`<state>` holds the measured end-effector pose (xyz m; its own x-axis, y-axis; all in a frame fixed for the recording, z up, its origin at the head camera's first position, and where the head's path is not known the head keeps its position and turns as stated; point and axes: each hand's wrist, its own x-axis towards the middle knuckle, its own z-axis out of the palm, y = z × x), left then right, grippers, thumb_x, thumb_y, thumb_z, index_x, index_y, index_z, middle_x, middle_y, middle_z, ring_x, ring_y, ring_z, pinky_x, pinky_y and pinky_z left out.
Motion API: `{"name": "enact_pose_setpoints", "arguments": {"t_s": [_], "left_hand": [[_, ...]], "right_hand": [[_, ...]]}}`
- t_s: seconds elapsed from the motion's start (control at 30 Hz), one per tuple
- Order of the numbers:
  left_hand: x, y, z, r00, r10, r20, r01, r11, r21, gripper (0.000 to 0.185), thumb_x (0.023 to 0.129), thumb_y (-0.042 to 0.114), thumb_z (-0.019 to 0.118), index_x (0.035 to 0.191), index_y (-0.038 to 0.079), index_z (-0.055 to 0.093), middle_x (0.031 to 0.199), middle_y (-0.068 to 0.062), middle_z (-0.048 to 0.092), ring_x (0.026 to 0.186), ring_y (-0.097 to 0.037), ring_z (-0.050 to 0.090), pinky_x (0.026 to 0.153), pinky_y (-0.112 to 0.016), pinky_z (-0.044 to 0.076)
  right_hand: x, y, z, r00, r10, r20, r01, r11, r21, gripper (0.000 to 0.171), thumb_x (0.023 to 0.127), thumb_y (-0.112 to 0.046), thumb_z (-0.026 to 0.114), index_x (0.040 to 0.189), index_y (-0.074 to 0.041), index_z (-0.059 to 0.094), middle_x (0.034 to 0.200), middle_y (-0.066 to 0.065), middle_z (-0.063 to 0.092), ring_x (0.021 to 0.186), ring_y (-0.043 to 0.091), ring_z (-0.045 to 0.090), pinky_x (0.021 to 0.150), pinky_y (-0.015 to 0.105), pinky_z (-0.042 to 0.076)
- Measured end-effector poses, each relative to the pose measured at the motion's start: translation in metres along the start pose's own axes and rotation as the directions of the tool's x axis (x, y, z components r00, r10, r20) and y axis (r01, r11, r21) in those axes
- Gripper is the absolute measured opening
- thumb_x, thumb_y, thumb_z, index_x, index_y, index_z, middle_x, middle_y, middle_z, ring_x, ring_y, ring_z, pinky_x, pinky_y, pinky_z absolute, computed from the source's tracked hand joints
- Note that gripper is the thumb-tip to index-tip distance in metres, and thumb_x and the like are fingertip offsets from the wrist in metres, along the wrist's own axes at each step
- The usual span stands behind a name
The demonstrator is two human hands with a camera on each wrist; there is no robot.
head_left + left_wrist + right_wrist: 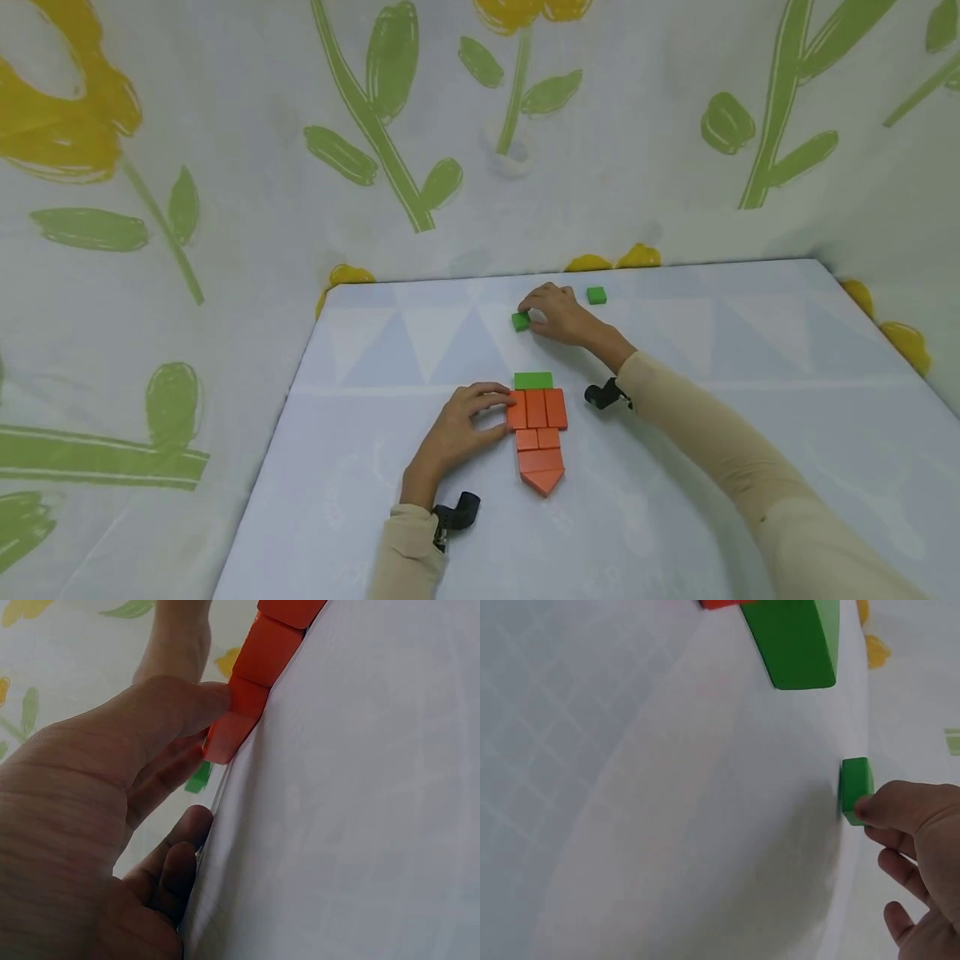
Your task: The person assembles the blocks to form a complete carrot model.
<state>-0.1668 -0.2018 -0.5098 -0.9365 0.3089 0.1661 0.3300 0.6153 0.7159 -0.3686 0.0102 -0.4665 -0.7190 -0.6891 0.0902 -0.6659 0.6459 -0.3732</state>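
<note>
My right hand pinches a small green block between thumb and fingers near the table's far edge. In the right wrist view, the thumb lies against that block's near end. My left hand has its thumb and a fingertip on the leftmost orange block of a flat arrangement, gripping its side. Two more upright orange blocks stand beside it, with smaller orange blocks below and a pointed orange block at the bottom. Along the top of the row lies a wider green block.
Another small green block lies beyond the right forearm at the back. A pale patterned cloth covers the table. Behind it stands a flower-printed backdrop. Black camera mounts sit on both wrists.
</note>
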Motion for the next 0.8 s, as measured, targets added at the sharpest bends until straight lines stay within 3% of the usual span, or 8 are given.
{"name": "enact_pose_setpoints", "arguments": {"t_s": [0.2, 0.43, 0.8], "left_hand": [[-0.001, -0.001, -0.004, 1.000, -0.010, -0.004, 0.010, 1.000, 0.002, 0.037, 0.090, 0.032, 0.076, 0.127, 0.028, 0.069, 0.136, 0.017, 0.055, 0.128, -0.013, 0.045, 0.107, -0.046, 0.038], [0.000, -0.003, -0.006, 1.000, 0.003, -0.014, -0.003, 1.000, -0.012, 0.038, 0.090, 0.032, 0.077, 0.127, 0.026, 0.069, 0.136, 0.014, 0.055, 0.127, -0.015, 0.046, 0.106, -0.047, 0.038], [0.001, -0.001, -0.001, 1.000, -0.002, 0.003, 0.002, 1.000, -0.020, 0.039, 0.090, 0.030, 0.077, 0.128, 0.026, 0.069, 0.137, 0.015, 0.055, 0.128, -0.016, 0.046, 0.107, -0.047, 0.038]], "right_hand": [[-0.014, -0.015, -0.010, 0.992, -0.125, -0.034, 0.126, 0.991, 0.039, 0.028, 0.089, -0.010, 0.074, 0.117, -0.013, 0.072, 0.124, 0.004, 0.066, 0.123, 0.026, 0.049, 0.098, 0.053, 0.033], [-0.030, -0.038, -0.011, 0.954, -0.298, -0.015, 0.298, 0.954, 0.028, 0.028, 0.087, -0.010, 0.077, 0.114, -0.014, 0.073, 0.117, 0.000, 0.069, 0.119, 0.023, 0.052, 0.093, 0.048, 0.038], [-0.041, -0.046, -0.003, 0.936, -0.344, 0.076, 0.345, 0.939, 0.004, 0.028, 0.089, -0.012, 0.076, 0.117, -0.015, 0.072, 0.120, -0.001, 0.069, 0.121, 0.023, 0.051, 0.096, 0.047, 0.038]]}}
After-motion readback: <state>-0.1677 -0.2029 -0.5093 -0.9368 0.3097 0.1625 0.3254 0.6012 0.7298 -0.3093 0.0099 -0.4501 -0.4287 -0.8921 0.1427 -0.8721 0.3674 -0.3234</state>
